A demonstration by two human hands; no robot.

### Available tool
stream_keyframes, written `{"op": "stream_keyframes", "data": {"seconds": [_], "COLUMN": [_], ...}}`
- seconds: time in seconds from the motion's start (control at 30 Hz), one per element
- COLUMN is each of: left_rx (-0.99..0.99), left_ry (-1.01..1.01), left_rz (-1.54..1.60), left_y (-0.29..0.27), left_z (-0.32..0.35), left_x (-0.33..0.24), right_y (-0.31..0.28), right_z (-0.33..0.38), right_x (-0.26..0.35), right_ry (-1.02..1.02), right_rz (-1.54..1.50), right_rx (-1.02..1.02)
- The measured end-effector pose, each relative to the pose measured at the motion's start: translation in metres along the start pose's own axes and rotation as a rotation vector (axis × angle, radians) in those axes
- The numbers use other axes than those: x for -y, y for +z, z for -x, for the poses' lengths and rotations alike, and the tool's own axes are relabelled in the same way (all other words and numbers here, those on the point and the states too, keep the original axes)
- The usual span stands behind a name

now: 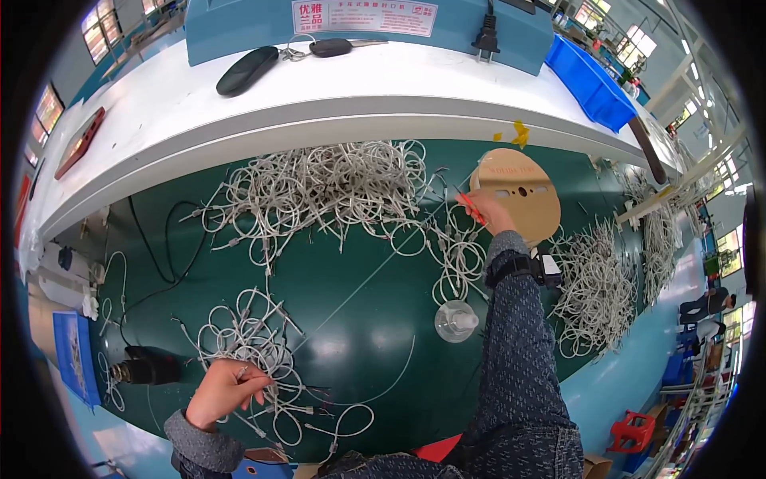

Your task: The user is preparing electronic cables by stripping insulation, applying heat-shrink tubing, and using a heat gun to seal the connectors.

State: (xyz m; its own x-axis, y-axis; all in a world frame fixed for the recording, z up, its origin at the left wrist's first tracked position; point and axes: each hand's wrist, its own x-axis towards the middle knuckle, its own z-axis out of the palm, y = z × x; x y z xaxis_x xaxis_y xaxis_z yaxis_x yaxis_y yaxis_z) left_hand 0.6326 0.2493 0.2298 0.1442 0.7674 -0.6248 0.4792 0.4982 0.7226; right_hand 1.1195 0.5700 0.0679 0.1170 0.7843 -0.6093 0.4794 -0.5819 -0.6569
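My left hand [227, 391] is closed in a pinch at a small tangle of grey-white cables [247, 327], apparently on one cable; the fingertips partly hide it. Farther off on the right, my right hand [488, 211] grips a thin tool with red handles [469, 207]; its exact kind is not clear. Its tip points up and left, beside cable ends at the right of a large heap of cables [319, 188]. A thin pale strand [359, 286] stretches diagonally between the small tangle and the area by my right hand. Below that hand lies another loose cable bunch [461, 259].
A cardboard reel [542, 203] lies past my right hand, and a clear plastic bottle [456, 321] stands near my right forearm. More cables [598, 287] are heaped at the right. A white shelf [479, 84] crosses the back. A black cylindrical tool [152, 367] sits at left.
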Motion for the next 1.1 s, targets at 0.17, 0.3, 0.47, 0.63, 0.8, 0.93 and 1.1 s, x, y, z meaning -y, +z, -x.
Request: {"op": "stream_keyframes", "data": {"seconds": [0.17,0.3,0.47,0.63,0.8,0.93,1.1], "left_rx": [-0.003,-0.012,-0.026,-0.032,-0.026,-0.039,-0.031], "left_ry": [-0.012,-0.001,0.006,0.049,0.122,0.194,0.313], "left_rz": [-0.008,-0.002,0.004,0.049,0.063,0.065,0.151], "left_y": [-0.001,0.001,0.004,0.008,0.012,0.018,0.038], "left_z": [-0.002,0.000,0.006,0.016,0.023,0.027,0.051], "left_x": [-0.001,-0.005,-0.003,-0.005,-0.014,-0.011,-0.004], "right_y": [-0.002,-0.002,0.001,-0.009,-0.042,-0.044,0.081], "right_z": [-0.008,-0.002,0.013,0.029,0.075,0.178,0.331], "right_x": [0.001,0.004,-0.002,-0.004,-0.008,0.001,-0.002], "right_ry": [-0.134,-0.201,-0.228,-0.272,-0.335,-0.383,-0.435], "right_rz": [0.093,0.148,0.171,0.130,0.155,0.159,-0.252], "right_rx": [-0.007,-0.057,-0.108,-0.163,-0.148,-0.163,0.298]}}
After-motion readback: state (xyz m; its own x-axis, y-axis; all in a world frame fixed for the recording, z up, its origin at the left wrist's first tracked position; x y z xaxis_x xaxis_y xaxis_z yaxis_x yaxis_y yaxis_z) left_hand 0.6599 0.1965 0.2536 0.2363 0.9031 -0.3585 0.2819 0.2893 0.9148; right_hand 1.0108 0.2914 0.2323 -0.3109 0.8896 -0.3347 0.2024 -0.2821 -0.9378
